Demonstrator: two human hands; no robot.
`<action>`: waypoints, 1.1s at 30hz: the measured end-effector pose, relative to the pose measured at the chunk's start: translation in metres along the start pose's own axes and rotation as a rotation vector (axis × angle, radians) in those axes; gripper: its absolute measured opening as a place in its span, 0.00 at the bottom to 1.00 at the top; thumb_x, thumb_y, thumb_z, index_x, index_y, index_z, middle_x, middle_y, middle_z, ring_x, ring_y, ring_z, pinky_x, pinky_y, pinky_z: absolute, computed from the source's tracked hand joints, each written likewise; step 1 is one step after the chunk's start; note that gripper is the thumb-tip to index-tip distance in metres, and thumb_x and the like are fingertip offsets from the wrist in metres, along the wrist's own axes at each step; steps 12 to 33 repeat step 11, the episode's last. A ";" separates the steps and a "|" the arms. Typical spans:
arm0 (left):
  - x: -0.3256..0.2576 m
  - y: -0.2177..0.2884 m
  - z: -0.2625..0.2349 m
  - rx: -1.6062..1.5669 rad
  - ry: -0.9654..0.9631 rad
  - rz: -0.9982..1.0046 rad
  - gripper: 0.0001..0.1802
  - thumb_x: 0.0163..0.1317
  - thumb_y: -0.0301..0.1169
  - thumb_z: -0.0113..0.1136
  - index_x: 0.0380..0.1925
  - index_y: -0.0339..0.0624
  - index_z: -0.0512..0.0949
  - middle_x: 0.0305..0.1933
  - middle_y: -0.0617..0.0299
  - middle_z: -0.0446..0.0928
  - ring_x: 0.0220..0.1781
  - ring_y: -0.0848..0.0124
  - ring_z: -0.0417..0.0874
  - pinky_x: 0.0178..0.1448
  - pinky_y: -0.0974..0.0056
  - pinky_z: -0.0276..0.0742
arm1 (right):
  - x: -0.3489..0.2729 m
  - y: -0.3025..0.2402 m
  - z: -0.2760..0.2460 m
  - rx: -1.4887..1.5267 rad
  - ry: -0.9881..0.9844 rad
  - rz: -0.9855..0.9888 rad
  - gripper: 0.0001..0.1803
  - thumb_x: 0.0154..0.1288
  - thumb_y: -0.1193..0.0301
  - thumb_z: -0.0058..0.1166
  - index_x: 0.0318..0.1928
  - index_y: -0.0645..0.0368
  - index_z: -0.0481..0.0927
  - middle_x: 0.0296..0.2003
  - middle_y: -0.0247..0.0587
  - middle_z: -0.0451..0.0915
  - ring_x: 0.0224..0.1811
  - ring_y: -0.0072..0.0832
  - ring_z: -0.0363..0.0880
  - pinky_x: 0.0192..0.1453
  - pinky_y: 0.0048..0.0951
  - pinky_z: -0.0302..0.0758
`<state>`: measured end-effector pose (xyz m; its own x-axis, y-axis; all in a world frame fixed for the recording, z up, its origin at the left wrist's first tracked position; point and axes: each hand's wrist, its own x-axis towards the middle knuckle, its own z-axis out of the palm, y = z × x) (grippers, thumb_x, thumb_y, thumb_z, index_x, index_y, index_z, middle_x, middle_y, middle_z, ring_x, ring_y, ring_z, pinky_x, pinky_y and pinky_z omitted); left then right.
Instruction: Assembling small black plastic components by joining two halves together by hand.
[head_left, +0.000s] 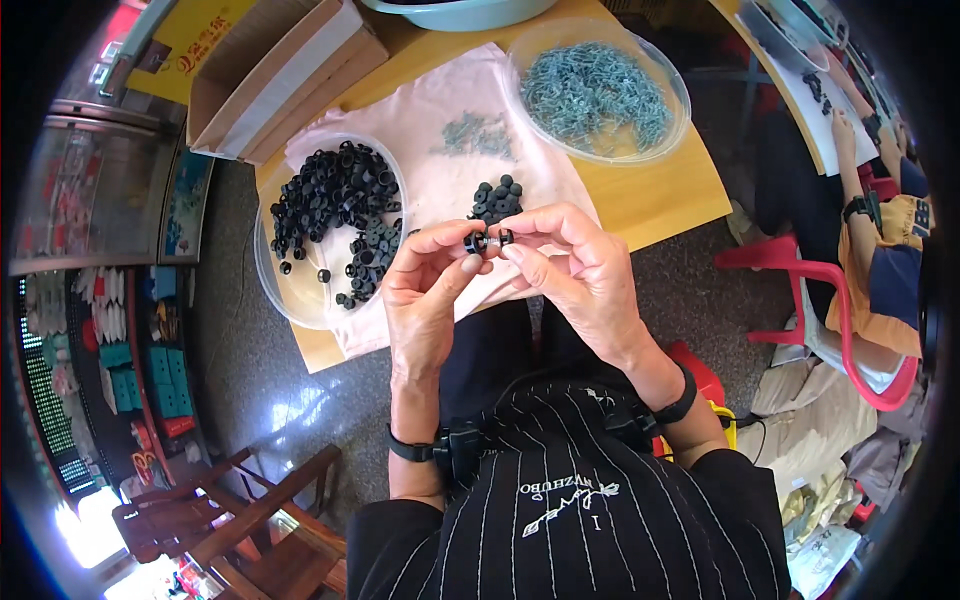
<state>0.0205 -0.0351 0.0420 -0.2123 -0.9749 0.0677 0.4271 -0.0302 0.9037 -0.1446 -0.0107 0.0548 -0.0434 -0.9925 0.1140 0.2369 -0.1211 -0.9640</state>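
Just in front of my body, both hands pinch small parts close together. My left hand (422,290) is closed, thumb and fingertips gripping a black plastic cap (473,243). My right hand (590,280) is closed on a second small black round piece (505,237). A thin metal screw (490,241) spans the gap between the two; I cannot tell which piece it is fixed in. Right behind my fingertips lies a small pile of black round pieces (496,199) on the pink cloth (440,110). Farther back on it is a loose scatter of screws (477,136).
A clear round tray of black caps (340,190) stands at left, another of greyish screws (595,95) at back right. A cardboard box (285,75) and a pale basin (460,12) sit behind. At right are a red chair (848,300) and other people at a second table.
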 end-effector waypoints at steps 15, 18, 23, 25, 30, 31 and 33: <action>0.002 -0.007 -0.006 -0.254 -0.034 -0.016 0.12 0.66 0.22 0.57 0.50 0.35 0.75 0.51 0.47 0.79 0.51 0.66 0.82 0.57 0.63 0.80 | 0.002 -0.013 0.004 -0.144 -0.032 -0.028 0.10 0.66 0.79 0.56 0.48 0.65 0.78 0.38 0.41 0.83 0.43 0.23 0.85 0.41 0.23 0.83; 0.002 -0.007 -0.006 -0.254 -0.034 -0.016 0.12 0.66 0.22 0.57 0.50 0.35 0.75 0.51 0.47 0.79 0.51 0.66 0.82 0.57 0.63 0.80 | 0.002 -0.013 0.004 -0.144 -0.032 -0.028 0.10 0.66 0.79 0.56 0.48 0.65 0.78 0.38 0.41 0.83 0.43 0.23 0.85 0.41 0.23 0.83; 0.002 -0.007 -0.006 -0.254 -0.034 -0.016 0.12 0.66 0.22 0.57 0.50 0.35 0.75 0.51 0.47 0.79 0.51 0.66 0.82 0.57 0.63 0.80 | 0.002 -0.013 0.004 -0.144 -0.032 -0.028 0.10 0.66 0.79 0.56 0.48 0.65 0.78 0.38 0.41 0.83 0.43 0.23 0.85 0.41 0.23 0.83; 0.002 -0.007 -0.006 -0.254 -0.034 -0.016 0.12 0.66 0.22 0.57 0.50 0.35 0.75 0.51 0.47 0.79 0.51 0.66 0.82 0.57 0.63 0.80 | 0.002 -0.013 0.004 -0.144 -0.032 -0.028 0.10 0.66 0.79 0.56 0.48 0.65 0.78 0.38 0.41 0.83 0.43 0.23 0.85 0.41 0.23 0.83; 0.002 -0.007 -0.006 -0.254 -0.034 -0.016 0.12 0.66 0.22 0.57 0.50 0.35 0.75 0.51 0.47 0.79 0.51 0.66 0.82 0.57 0.63 0.80 | 0.002 -0.013 0.004 -0.144 -0.032 -0.028 0.10 0.66 0.79 0.56 0.48 0.65 0.78 0.38 0.41 0.83 0.43 0.23 0.85 0.41 0.23 0.83; 0.002 -0.007 -0.006 -0.254 -0.034 -0.016 0.12 0.66 0.22 0.57 0.50 0.35 0.75 0.51 0.47 0.79 0.51 0.66 0.82 0.57 0.63 0.80 | 0.002 -0.013 0.004 -0.144 -0.032 -0.028 0.10 0.66 0.79 0.56 0.48 0.65 0.78 0.38 0.41 0.83 0.43 0.23 0.85 0.41 0.23 0.83; 0.002 -0.007 -0.006 -0.254 -0.034 -0.016 0.12 0.66 0.22 0.57 0.50 0.35 0.75 0.51 0.47 0.79 0.51 0.66 0.82 0.57 0.63 0.80 | 0.002 -0.013 0.004 -0.144 -0.032 -0.028 0.10 0.66 0.79 0.56 0.48 0.65 0.78 0.38 0.41 0.83 0.43 0.23 0.85 0.41 0.23 0.83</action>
